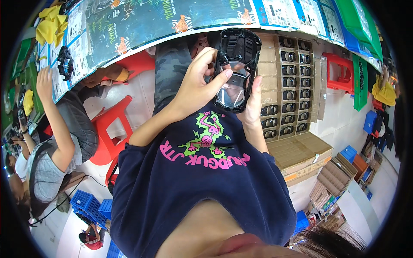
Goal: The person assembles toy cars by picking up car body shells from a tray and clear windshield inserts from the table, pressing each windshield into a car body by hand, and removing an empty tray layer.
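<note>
I hold a black plastic frame with a clear lens in front of my chest, just below the table edge. My left hand grips its left side, with the thumb pressed on the clear lens. My right hand supports the right edge and the bottom of the frame from behind, fingers flat along it. Part of the frame's lower end is hidden by my fingers. My dark blue printed shirt fills the lower middle of the view.
A cardboard tray with compartments holding several small black parts stands to my right on stacked cartons. The table with a printed covering runs along the top. Red stools and a seated person are at the left, blue crates below them.
</note>
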Demonstrator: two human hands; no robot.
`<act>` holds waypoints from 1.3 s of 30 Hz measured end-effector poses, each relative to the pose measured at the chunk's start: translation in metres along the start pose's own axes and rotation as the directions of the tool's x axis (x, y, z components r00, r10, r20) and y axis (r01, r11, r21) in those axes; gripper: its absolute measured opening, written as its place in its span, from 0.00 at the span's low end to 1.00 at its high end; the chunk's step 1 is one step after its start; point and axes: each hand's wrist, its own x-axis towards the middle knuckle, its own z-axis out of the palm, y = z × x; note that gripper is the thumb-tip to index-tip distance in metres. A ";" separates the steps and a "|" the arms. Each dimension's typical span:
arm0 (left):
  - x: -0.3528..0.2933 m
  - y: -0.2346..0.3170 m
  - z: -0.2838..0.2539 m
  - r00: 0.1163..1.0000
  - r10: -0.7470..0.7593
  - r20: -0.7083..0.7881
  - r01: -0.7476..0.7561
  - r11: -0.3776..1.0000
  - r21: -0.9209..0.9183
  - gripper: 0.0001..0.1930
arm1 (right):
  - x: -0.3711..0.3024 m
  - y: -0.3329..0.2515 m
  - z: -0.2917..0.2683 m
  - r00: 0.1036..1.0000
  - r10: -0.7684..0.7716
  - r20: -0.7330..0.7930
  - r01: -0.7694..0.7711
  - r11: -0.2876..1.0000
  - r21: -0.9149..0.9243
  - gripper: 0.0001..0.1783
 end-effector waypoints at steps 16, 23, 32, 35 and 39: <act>0.009 -0.019 -0.001 0.988 0.119 -0.099 -0.112 0.991 0.071 0.06 | 0.000 -0.013 0.006 0.996 0.007 0.088 0.017 0.961 -0.274 0.24; 0.006 -0.023 -0.003 0.991 0.092 -0.097 -0.077 0.986 0.146 0.07 | 0.007 -0.008 0.005 0.999 0.036 -0.011 -0.037 0.916 -0.399 0.16; 0.003 -0.022 -0.004 0.997 0.058 -0.041 -0.048 0.976 0.214 0.11 | 0.006 -0.008 0.007 0.999 -0.028 0.023 0.036 0.896 -0.443 0.16; 0.003 -0.023 -0.006 0.997 0.071 -0.044 -0.060 0.976 0.212 0.11 | 0.006 -0.006 0.007 0.999 -0.034 0.008 0.034 0.899 -0.437 0.16; 0.007 -0.008 -0.012 0.995 0.096 -0.030 -0.080 0.937 0.340 0.08 | 0.009 -0.005 0.009 0.998 -0.054 0.030 0.062 0.862 -0.503 0.16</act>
